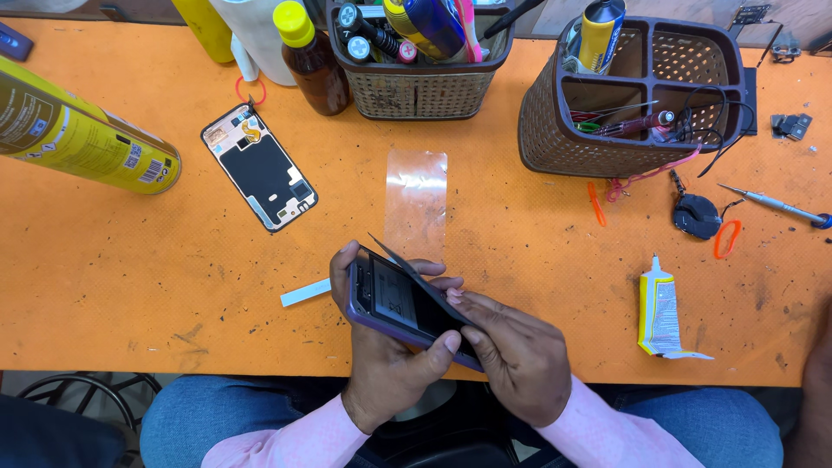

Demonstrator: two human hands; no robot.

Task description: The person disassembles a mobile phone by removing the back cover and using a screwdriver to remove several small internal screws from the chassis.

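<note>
Opened phone held over the bench edge.
My left hand (386, 364) grips the purple-framed phone (394, 303); my right hand (516, 355) pinches its raised black panel (425, 282). I judge steady, even lifting best. Beyond lie clear film (416, 195) and a detached back cover (260, 167).

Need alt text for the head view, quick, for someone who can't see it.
Both hands, left hand and right hand, hold an opened phone over an orange bench, its dark panel lifted. A detached back cover lies nearby.
</note>
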